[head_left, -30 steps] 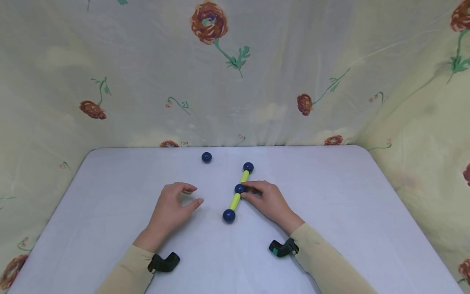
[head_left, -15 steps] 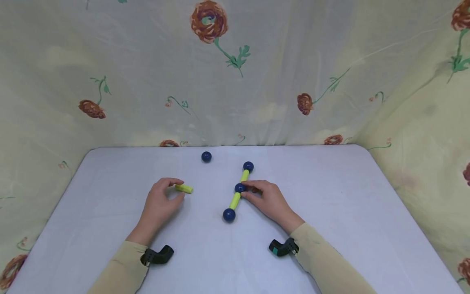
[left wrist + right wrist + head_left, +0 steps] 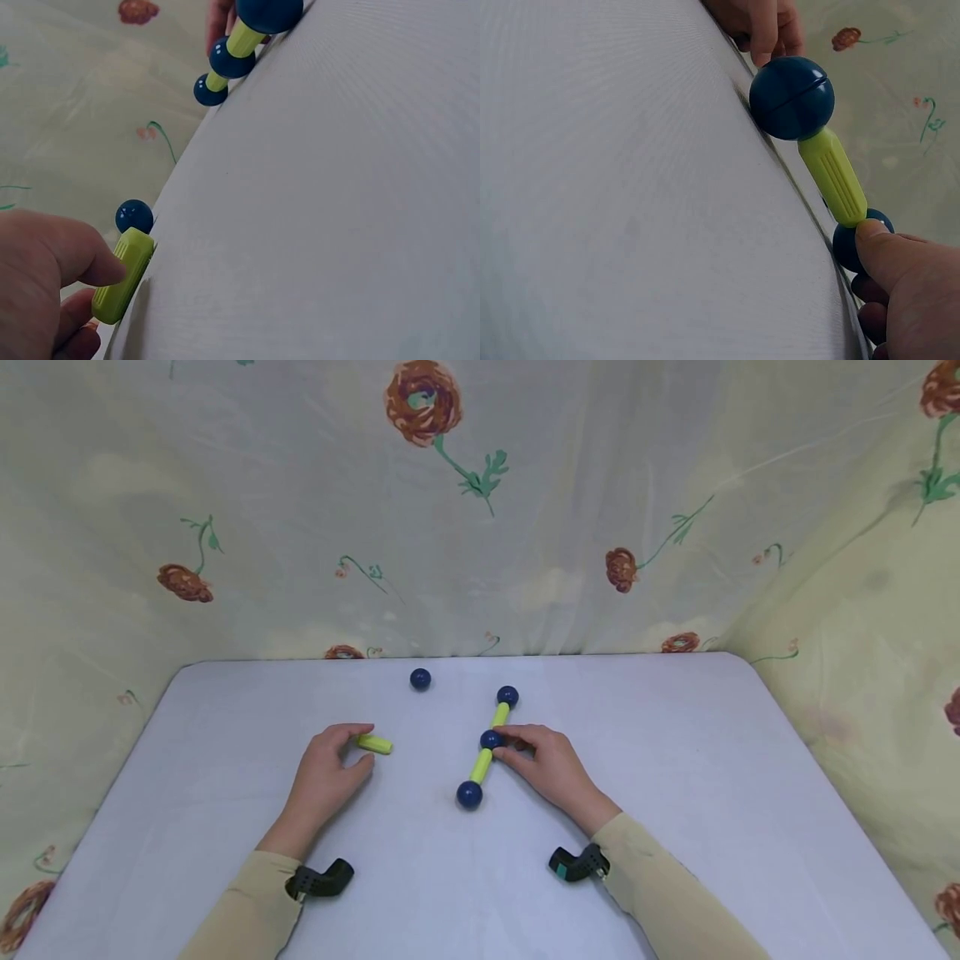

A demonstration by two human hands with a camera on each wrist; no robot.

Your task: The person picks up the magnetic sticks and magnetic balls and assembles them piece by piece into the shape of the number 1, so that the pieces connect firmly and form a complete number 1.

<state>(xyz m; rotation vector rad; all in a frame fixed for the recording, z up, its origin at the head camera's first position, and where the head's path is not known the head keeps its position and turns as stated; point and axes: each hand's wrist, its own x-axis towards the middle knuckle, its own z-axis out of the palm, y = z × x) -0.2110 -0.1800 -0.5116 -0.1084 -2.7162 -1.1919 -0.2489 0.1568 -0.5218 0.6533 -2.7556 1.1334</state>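
Note:
My right hand pinches the middle blue ball of a ball-and-stick chain between thumb and fingers. Two yellow-green sticks join this ball to a far blue ball and a near blue ball; the near stick is ridged. My left hand is around the left end of a loose yellow-green stick on the table. In the head view its thumb and index finger stand apart on either side; contact is unclear. A single blue ball sits near the far edge.
A white-covered table lies under both hands. Behind it and at the sides hangs a flower-patterned cloth. Each wrist carries a small black device, one on the left and one on the right.
My left hand has drawn back leftward, uncovering the loose stick, and has stayed nearly still since half a second ago. The right hand keeps its pinch on the middle ball.

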